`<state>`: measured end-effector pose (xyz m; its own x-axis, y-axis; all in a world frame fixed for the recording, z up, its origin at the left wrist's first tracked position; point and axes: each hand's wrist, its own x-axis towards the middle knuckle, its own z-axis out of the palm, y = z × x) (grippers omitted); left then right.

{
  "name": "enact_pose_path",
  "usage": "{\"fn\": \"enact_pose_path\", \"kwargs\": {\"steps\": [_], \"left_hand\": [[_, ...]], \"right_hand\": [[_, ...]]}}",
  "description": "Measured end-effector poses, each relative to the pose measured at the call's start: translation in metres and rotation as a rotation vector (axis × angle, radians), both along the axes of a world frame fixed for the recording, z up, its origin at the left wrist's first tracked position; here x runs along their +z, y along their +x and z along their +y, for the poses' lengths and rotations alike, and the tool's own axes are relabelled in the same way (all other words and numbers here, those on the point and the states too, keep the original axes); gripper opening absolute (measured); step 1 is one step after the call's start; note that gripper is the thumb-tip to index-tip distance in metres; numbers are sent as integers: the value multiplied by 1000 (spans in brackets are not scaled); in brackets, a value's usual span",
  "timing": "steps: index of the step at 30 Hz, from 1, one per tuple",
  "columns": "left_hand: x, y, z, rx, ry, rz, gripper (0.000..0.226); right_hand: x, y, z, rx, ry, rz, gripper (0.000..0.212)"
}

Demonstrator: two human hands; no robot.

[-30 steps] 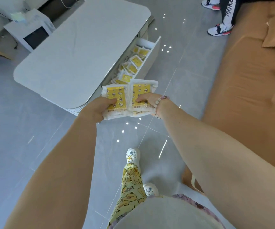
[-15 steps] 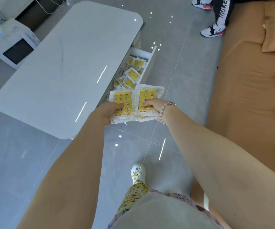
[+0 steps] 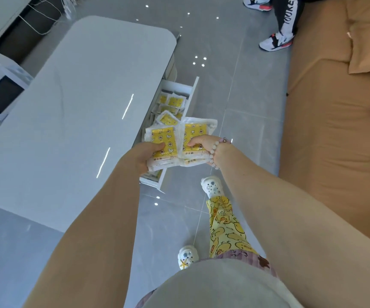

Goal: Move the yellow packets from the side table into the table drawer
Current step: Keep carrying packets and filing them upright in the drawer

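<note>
At the frame centre, the left hand (image 3: 145,157) grips one stack of yellow packets (image 3: 163,145) and the right hand (image 3: 202,144) pinches another, both above the open drawer (image 3: 192,94). The stacks look loose; a weak grip could drop packets onto the floor (image 3: 235,90).

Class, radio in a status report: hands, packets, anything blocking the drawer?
Left hand grips left stack, right hand grips right stack. Both above open drawer; loose packets already inside. Nothing blocking it.

Yellow star-patterned packets (image 3: 165,142); white table (image 3: 79,107); tan sofa (image 3: 335,130)
</note>
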<state>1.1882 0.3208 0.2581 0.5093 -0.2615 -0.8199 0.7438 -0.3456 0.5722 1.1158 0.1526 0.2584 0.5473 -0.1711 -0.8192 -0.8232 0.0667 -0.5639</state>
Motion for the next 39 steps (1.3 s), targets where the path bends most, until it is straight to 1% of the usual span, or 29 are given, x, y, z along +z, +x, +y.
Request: {"fn": "enact_pose_path", "kwargs": {"steps": [1,3,4,6,8,10,14,16,18,20,22,23,25,29,32,33,35,37,39], "left_hand": [[0,11,-8,5,7,-2,6],[-1,35,-25,20,5,-7,15],[-1,47,-34,30,-3,-1,20],[-2,70,-53,55,-18,14,28],[-8,91,-71,112,-24,40,30],[-13,108,-89,165,-29,80,28],[-32,132,-114,246,-31,127,26],[-47,142,-120,302,-33,134,33],[-61,148,-123,356,-39,150,36],[-77,153,-123,415,-38,180,35],[-96,156,-118,459,-12,211,36],[-109,156,-115,471,1,220,38],[-133,159,-108,491,17,233,40],[-191,159,-95,564,53,265,41],[-242,154,-80,656,58,313,40],[-258,151,-73,695,42,327,40],[-287,145,-57,772,40,334,40],[-311,144,-42,836,75,338,38],[-337,143,-29,899,88,330,34]], "right_hand": [[-1,12,-8,-5,16,0,15],[-1,40,-27,60,-11,0,11],[-1,53,-37,90,-21,7,14],[-1,80,-57,128,-35,10,26],[-2,108,-77,155,-28,16,31],[-5,134,-95,188,-18,22,29],[-22,181,-122,201,23,66,11],[-35,200,-129,185,39,88,10],[-51,215,-131,259,29,138,9],[-67,226,-130,345,9,154,18],[-88,233,-125,388,9,165,34],[-98,237,-122,435,8,189,38],[-121,243,-115,514,0,222,41],[-178,259,-97,535,-33,311,47],[-223,269,-78,527,-95,337,52],[-236,272,-69,532,-132,332,55],[-263,277,-46,596,-190,286,52],[-287,282,-25,659,-201,227,49],[-312,288,-6,686,-181,181,52]]}}
